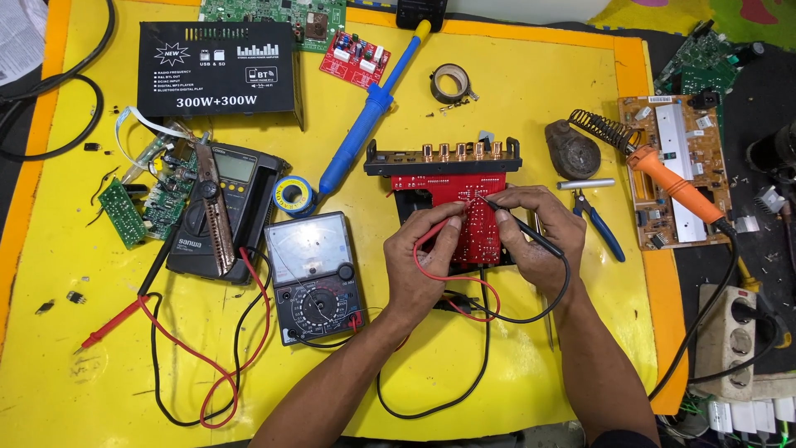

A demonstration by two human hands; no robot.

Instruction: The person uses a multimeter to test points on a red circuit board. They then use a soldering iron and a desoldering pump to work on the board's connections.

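- Yellow worktop (514,124), cluttered with electronics gear.
- Red board (452,217) sits mid-worktop on a black chassis, right under both hands, so it lies just ahead of the fingers.
- Analog meter (313,274) lies just left of the left hand, leads trailing toward it.
- Left hand (419,265): fingers clamped on the red probe (439,226), tip angled up-right onto the board.
- Right hand (539,241): fingers pinched on the black probe (518,220), long axis slanting up-left; both tips meet near the board's middle.
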